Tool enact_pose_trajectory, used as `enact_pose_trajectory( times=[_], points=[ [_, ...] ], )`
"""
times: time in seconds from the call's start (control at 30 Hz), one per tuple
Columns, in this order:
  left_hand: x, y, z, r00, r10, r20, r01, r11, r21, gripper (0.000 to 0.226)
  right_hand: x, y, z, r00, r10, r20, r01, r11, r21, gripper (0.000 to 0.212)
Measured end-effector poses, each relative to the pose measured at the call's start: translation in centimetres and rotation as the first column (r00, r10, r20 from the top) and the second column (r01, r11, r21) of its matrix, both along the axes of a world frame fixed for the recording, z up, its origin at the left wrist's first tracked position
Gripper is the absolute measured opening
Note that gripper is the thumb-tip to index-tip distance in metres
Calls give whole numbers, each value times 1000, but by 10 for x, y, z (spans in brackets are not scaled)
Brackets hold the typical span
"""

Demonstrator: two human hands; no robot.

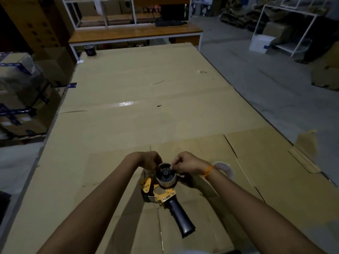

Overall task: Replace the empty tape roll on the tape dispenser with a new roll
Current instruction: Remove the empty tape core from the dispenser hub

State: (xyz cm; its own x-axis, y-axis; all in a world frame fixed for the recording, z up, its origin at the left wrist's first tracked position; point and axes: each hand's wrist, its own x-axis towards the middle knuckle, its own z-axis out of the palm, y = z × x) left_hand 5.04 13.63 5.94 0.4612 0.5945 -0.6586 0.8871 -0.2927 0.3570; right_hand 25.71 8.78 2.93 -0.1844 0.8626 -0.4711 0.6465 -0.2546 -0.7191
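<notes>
A yellow tape dispenser (161,193) with a dark handle lies on its side on flattened cardboard, handle pointing toward me. Its black hub stands upward with a thin, empty tape core (166,182) around it. My left hand (149,159) pinches the core's upper left rim. My right hand (187,163), with an orange band at the wrist, pinches the upper right rim. A new clear tape roll (226,168) lies on the cardboard just right of my right wrist, partly hidden by it.
Flattened cardboard sheets (146,107) cover the wide work surface. A dark tape roll (90,50) stands at its far left corner. Taped boxes (20,99) are stacked to the left. A wooden bench (135,33) and white shelving stand behind; bare concrete floor lies to the right.
</notes>
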Motion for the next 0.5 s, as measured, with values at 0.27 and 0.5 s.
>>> enact_pose_trajectory(
  times=[0.27,0.5],
  points=[
    [2,10,-21,998,61,15,-60,997,-45,31,16,-60,-10,991,-74,-110,50,976,-210,28],
    [4,14,-22,999,-6,-32,7,999,33,33,-12,-93,-9,934,-243,-261,168,946,-277,31]
  ],
)
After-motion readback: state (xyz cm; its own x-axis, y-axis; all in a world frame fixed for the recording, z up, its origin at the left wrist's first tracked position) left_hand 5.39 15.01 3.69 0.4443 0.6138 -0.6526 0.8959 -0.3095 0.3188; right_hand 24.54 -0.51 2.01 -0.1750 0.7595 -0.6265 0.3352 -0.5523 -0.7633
